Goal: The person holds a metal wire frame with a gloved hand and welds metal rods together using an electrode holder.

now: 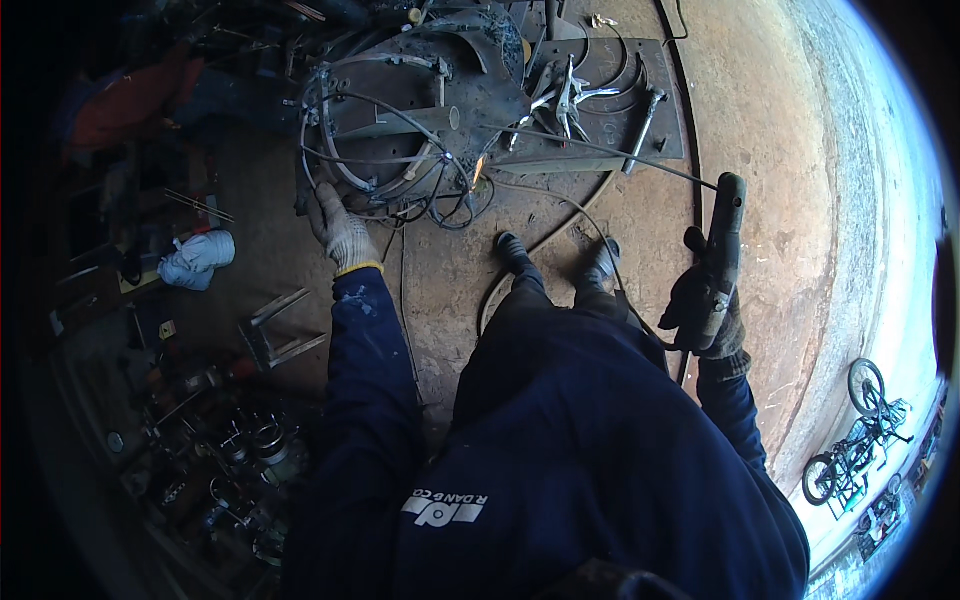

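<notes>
My left hand (pixel 345 232), in a pale knit glove with a yellow cuff, is closed on the near left edge of a round frame of bent metal rods (pixel 325 128). A short piece of pipe (pixel 453 118) lies across the frame, and cables loop over it. In a dark glove, my right hand (pixel 722 335) is wrapped round a welding electrode holder (pixel 722 240). From its head a long thin electrode (pixel 620 157) reaches left toward the frame. A small orange glow (pixel 478 172) shows at the frame's right side, below the rod's far end.
Locking pliers (pixel 566 98) and a hammer (pixel 643 130) lie on the metal bench plate (pixel 660 75). Cables (pixel 560 232) cross the floor near my feet. To the left are a blue-grey cloth bundle (pixel 197 260), a metal stand (pixel 283 325) and cluttered machine parts. A bicycle (pixel 850 440) stands far right.
</notes>
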{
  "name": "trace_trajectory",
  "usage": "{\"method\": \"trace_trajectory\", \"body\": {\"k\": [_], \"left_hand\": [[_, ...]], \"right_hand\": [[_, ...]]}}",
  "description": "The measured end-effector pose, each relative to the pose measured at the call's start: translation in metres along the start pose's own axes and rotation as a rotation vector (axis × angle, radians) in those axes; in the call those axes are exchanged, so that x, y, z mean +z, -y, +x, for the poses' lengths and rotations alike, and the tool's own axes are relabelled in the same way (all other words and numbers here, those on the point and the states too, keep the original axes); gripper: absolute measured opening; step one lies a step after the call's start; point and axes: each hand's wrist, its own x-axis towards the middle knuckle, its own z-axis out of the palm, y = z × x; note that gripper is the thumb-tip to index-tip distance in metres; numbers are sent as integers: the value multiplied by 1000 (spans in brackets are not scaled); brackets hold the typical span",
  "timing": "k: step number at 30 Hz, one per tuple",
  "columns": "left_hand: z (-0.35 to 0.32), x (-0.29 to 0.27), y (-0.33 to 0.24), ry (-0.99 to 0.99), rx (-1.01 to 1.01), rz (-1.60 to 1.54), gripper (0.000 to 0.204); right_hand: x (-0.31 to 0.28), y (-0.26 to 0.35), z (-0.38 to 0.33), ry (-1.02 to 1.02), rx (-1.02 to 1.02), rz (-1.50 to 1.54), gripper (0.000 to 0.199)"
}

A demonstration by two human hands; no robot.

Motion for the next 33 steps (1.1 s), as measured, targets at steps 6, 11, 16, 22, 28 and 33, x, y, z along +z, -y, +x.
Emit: {"method": "trace_trajectory", "body": {"k": [6, 11, 16, 22, 28, 33], "left_hand": [[5, -13, -2, 64, -12, 23, 43], [4, -19, -11, 61, 70, 169, 41], [-2, -24, -31, 115, -6, 204, 39], [-13, -16, -36, 151, -32, 222, 38], [-23, -4, -54, 94, -137, 51, 38], [-28, 9, -80, 66, -212, -140, 41]], "right_hand": [[-2, 0, 1, 26, -40, 71, 82], [-3, 4, 1, 16, -90, 63, 82], [-9, 1, 7, 3, -103, 138, 79], [-5, 9, 14, -82, -135, 90, 75], [3, 23, 13, -106, -233, 99, 76], [5, 27, 12, -124, -211, 105, 77]]}}
